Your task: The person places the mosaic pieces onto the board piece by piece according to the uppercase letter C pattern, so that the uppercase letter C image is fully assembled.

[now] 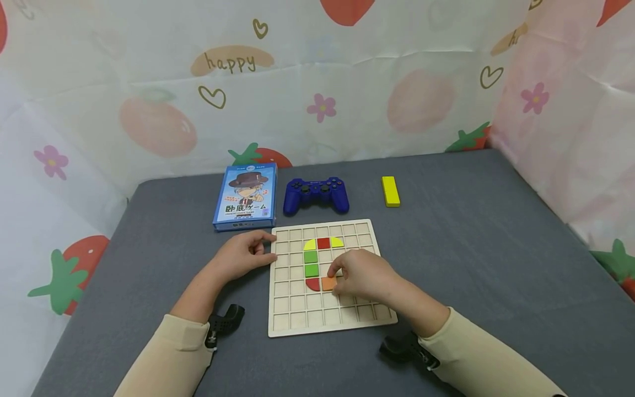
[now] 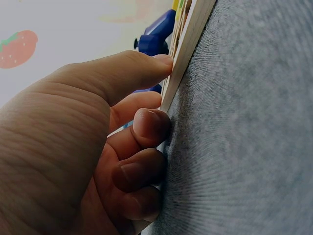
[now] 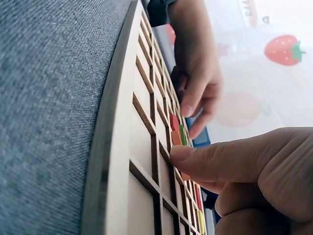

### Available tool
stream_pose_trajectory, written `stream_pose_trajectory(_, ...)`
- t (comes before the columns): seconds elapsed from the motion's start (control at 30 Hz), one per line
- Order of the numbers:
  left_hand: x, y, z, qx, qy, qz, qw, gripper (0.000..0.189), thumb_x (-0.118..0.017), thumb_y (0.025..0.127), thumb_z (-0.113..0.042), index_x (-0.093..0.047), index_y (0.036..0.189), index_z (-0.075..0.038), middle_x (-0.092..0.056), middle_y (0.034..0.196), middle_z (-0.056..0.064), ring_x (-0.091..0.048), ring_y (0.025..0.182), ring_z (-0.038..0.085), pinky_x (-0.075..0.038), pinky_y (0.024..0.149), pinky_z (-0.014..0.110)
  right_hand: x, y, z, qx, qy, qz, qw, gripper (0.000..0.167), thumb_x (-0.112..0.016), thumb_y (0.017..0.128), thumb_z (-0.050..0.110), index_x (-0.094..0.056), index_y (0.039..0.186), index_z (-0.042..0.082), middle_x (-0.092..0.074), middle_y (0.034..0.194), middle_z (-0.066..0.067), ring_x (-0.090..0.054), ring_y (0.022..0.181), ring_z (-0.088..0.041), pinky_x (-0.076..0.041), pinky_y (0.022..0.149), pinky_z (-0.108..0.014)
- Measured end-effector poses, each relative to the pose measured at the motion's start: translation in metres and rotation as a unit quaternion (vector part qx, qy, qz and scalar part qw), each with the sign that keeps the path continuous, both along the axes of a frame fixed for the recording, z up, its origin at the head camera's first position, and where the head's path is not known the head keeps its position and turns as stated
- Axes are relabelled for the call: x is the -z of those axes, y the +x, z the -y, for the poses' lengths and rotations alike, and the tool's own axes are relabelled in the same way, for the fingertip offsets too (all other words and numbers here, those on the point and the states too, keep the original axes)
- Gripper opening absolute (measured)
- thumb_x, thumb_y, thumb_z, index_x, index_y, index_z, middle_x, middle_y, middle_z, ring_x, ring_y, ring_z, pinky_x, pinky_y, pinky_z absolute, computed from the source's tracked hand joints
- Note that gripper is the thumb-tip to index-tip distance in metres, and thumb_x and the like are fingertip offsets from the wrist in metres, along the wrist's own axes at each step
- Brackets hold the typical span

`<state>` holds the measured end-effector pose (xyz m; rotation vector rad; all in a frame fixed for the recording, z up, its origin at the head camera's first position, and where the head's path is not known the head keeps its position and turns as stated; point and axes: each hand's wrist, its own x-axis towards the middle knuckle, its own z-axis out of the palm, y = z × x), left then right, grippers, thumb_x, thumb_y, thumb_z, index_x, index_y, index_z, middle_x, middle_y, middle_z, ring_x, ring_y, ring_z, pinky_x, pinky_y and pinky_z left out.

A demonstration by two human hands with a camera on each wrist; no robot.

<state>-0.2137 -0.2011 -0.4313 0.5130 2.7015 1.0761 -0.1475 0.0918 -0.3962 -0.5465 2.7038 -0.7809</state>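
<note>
A wooden grid board (image 1: 289, 305) lies on the grey cloth. My left hand (image 1: 243, 255) rests at its left edge, thumb and index fingertips touching the rim and the other fingers loosely bent. On the board my right hand (image 1: 366, 275) pinches an orange tile (image 1: 328, 283) between thumb and index finger, beside a red rounded tile (image 1: 312, 284). The thumb partly covers the orange tile in the right wrist view. Green tiles (image 1: 311, 263) form a column above the red rounded one. A red square tile (image 1: 323, 243) sits between two yellow rounded tiles (image 1: 337, 242) in a row.
Behind the board are a blue game box (image 1: 245, 197), a blue game controller (image 1: 316, 195) and a yellow block (image 1: 390, 191). A printed curtain (image 1: 322, 66) stands along the table's back and sides. Black wrist devices (image 1: 225, 321) hang at both cuffs.
</note>
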Motion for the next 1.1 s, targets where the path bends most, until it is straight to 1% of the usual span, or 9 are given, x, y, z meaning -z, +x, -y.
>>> stream_pose_trajectory(0.07, 0.001, 0.000, 0.000, -0.001, 0.001, 0.000, 1.0000, 0.042, -0.079, 0.091, -0.026, -0.069, 0.128, -0.008, -0.052, 0.073, 0.000, -0.046, 0.064, 0.016, -0.037, 0.064, 0.035, 0.001, -0.001, 0.000, 0.001, -0.001, 0.002, 1.0000, 0.020, -0.086, 0.079, 0.013, -0.080, 0.097, 0.015, -0.057, 0.062, 0.007, -0.049, 0.059, -0.011, -0.037, 0.055, -0.029)
stream_pose_trajectory(0.2, 0.000, 0.000, 0.001, 0.002, -0.001, -0.005, 1.0000, 0.042, -0.078, 0.091, -0.026, -0.069, 0.128, -0.007, -0.052, 0.073, 0.000, -0.046, 0.064, 0.016, -0.037, 0.064, 0.035, 0.002, -0.002, 0.000, 0.003, 0.001, 0.001, 1.0000, 0.020, -0.088, 0.078, 0.016, -0.079, 0.097, 0.016, -0.058, 0.065, 0.007, -0.050, 0.062, -0.012, -0.040, 0.058, -0.030)
stream_pose_trajectory(0.3, 0.000, 0.000, 0.001, 0.001, -0.004, -0.006, 1.0000, 0.042, -0.079, 0.091, -0.026, -0.069, 0.128, -0.008, -0.052, 0.073, 0.000, -0.046, 0.064, 0.016, -0.037, 0.064, 0.035, 0.000, -0.004, -0.002, 0.003, 0.004, 0.003, 1.0000, 0.022, -0.089, 0.078, 0.019, -0.078, 0.097, 0.018, -0.058, 0.068, 0.006, -0.051, 0.064, -0.012, -0.041, 0.060, -0.031)
stream_pose_trajectory(0.43, 0.000, 0.000, 0.000, -0.001, -0.006, -0.004, 1.0000, 0.043, -0.079, 0.091, -0.027, -0.069, 0.128, -0.008, -0.052, 0.074, 0.000, -0.047, 0.065, 0.016, -0.037, 0.065, 0.035, -0.010, -0.007, -0.012, 0.004, -0.001, 0.008, 1.0000, 0.024, -0.088, 0.079, 0.021, -0.078, 0.101, 0.016, -0.057, 0.068, 0.003, -0.051, 0.063, -0.014, -0.040, 0.060, -0.032)
stream_pose_trajectory(0.57, 0.000, 0.001, 0.000, -0.001, -0.003, -0.001, 1.0000, 0.043, -0.079, 0.091, -0.025, -0.068, 0.128, -0.007, -0.052, 0.074, 0.000, -0.047, 0.065, 0.016, -0.037, 0.065, 0.035, -0.021, -0.012, -0.028, 0.009, -0.017, 0.016, 0.9997, 0.027, -0.085, 0.084, 0.023, -0.078, 0.108, 0.014, -0.051, 0.065, 0.002, -0.044, 0.059, -0.014, -0.036, 0.058, -0.031)
stream_pose_trajectory(0.67, 0.000, 0.002, -0.001, -0.002, -0.001, 0.001, 1.0000, 0.043, -0.078, 0.091, -0.025, -0.068, 0.129, -0.007, -0.052, 0.074, 0.000, -0.047, 0.065, 0.016, -0.037, 0.064, 0.035, -0.029, -0.014, -0.042, 0.008, -0.032, 0.016, 0.9993, 0.029, -0.083, 0.087, 0.024, -0.076, 0.113, 0.012, -0.043, 0.061, 0.002, -0.037, 0.054, -0.013, -0.032, 0.056, -0.031)
stream_pose_trajectory(0.77, 0.001, 0.001, -0.001, -0.001, 0.000, 0.002, 1.0000, 0.043, -0.078, 0.091, -0.025, -0.068, 0.129, -0.007, -0.053, 0.074, 0.000, -0.047, 0.065, 0.016, -0.037, 0.064, 0.035, -0.036, -0.013, -0.059, -0.005, -0.036, 0.013, 0.9993, 0.029, -0.082, 0.089, 0.023, -0.075, 0.114, 0.010, -0.040, 0.062, 0.003, -0.035, 0.054, -0.012, -0.032, 0.056, -0.031)
stream_pose_trajectory(0.93, 0.000, 0.001, -0.001, 0.001, 0.002, 0.003, 1.0000, 0.043, -0.078, 0.091, -0.025, -0.068, 0.129, -0.007, -0.052, 0.073, 0.000, -0.046, 0.064, 0.017, -0.037, 0.063, 0.035, -0.041, -0.007, -0.087, -0.036, -0.027, 0.021, 0.9988, 0.026, -0.080, 0.090, 0.019, -0.074, 0.113, 0.010, -0.042, 0.063, 0.004, -0.038, 0.055, -0.011, -0.034, 0.056, -0.029)
stream_pose_trajectory(1.1, -0.001, 0.002, -0.002, -0.003, -0.003, 0.005, 1.0000, 0.042, -0.078, 0.092, -0.026, -0.068, 0.129, -0.008, -0.052, 0.073, 0.000, -0.046, 0.064, 0.017, -0.036, 0.063, 0.035, -0.041, -0.001, -0.116, -0.076, -0.029, 0.050, 0.9954, 0.021, -0.078, 0.090, 0.011, -0.072, 0.111, 0.011, -0.038, 0.064, 0.006, -0.035, 0.055, -0.009, -0.035, 0.058, -0.028)
